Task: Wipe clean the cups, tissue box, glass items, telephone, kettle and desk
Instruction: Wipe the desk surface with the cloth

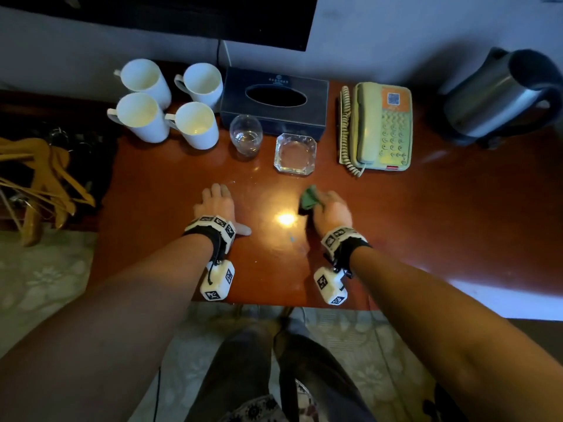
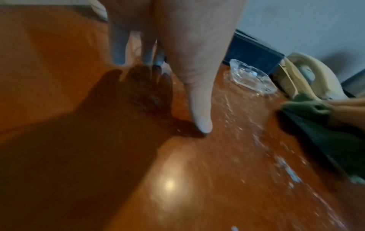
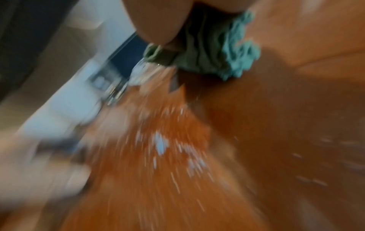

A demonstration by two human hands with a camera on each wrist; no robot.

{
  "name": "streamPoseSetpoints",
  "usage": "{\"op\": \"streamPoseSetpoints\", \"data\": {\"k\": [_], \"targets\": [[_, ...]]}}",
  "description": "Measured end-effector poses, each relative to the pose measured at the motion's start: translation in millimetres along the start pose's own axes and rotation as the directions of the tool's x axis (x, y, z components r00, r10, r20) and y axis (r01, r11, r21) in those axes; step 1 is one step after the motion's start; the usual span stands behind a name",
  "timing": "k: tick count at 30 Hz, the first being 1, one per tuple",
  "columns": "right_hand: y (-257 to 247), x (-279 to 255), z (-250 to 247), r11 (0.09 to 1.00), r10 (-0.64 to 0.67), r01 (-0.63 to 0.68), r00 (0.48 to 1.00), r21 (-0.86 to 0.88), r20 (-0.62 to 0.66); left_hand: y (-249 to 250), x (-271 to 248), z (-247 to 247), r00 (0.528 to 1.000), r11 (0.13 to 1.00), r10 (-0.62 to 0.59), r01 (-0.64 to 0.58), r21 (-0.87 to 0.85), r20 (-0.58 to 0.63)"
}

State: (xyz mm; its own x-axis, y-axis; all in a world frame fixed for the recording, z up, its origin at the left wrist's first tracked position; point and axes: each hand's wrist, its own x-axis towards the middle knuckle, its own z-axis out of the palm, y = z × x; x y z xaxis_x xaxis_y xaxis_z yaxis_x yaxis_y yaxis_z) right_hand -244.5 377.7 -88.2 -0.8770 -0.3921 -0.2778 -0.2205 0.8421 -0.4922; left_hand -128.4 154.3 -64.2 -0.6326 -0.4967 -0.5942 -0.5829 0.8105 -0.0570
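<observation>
My right hand (image 1: 330, 208) grips a bunched green cloth (image 1: 309, 197) (image 2: 308, 107) (image 3: 217, 54) pressed on the reddish-brown desk (image 1: 170, 184), just in front of the glass ashtray (image 1: 295, 153) (image 2: 250, 78). My left hand (image 1: 217, 202) lies flat on the desk, fingers straight, thumb (image 2: 199, 100) pointing right. Several white cups (image 1: 170, 102) stand at the back left. Beside them are a dark tissue box (image 1: 274, 102), a drinking glass (image 1: 246, 134), a cream telephone (image 1: 380, 126) and a steel kettle (image 1: 499, 99). Pale smears (image 2: 256, 140) streak the desk between my hands.
A dark screen (image 1: 182, 16) hangs on the wall behind the cups. Wooden hangers (image 1: 45, 178) lie off the desk's left edge. A lamp glare (image 1: 286, 219) shines on the wood between my hands. Patterned carpet (image 1: 39, 278) and my legs are below the front edge.
</observation>
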Motion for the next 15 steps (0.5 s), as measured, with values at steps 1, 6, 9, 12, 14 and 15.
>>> {"op": "streamPoseSetpoints", "data": {"k": [1,6,9,12,14,15], "targets": [[4.3,3.7,-4.3,0.994,0.113,-0.113,0.992,0.003,-0.055,-9.5,2.2,-2.9,1.000,1.000,-0.012,0.012,-0.005,-0.024],[-3.2,21.5,-2.3,0.958,0.248,-0.242,0.969,-0.157,0.020,-58.6,15.2,-4.1,0.984,0.992,-0.122,0.124,-0.006,0.128],[-25.3,21.0,15.1,0.960,0.198,-0.184,0.979,-0.210,0.047,-69.1,17.3,3.2,0.987,0.997,-0.080,0.081,-0.003,0.141],[-49.5,19.7,32.3,0.964,0.157,-0.139,0.986,-0.228,0.061,-67.2,17.8,3.9,0.986,0.997,-0.071,0.073,-0.013,0.149],[-64.7,20.0,42.1,0.967,0.137,-0.115,0.987,-0.229,0.081,-66.6,17.6,3.6,0.987,0.997,-0.071,0.075,-0.023,0.144],[-72.2,20.2,46.6,0.969,0.121,-0.097,0.988,-0.227,0.093,-66.7,17.4,3.5,0.988,0.997,-0.069,0.073,-0.024,0.140]]}}
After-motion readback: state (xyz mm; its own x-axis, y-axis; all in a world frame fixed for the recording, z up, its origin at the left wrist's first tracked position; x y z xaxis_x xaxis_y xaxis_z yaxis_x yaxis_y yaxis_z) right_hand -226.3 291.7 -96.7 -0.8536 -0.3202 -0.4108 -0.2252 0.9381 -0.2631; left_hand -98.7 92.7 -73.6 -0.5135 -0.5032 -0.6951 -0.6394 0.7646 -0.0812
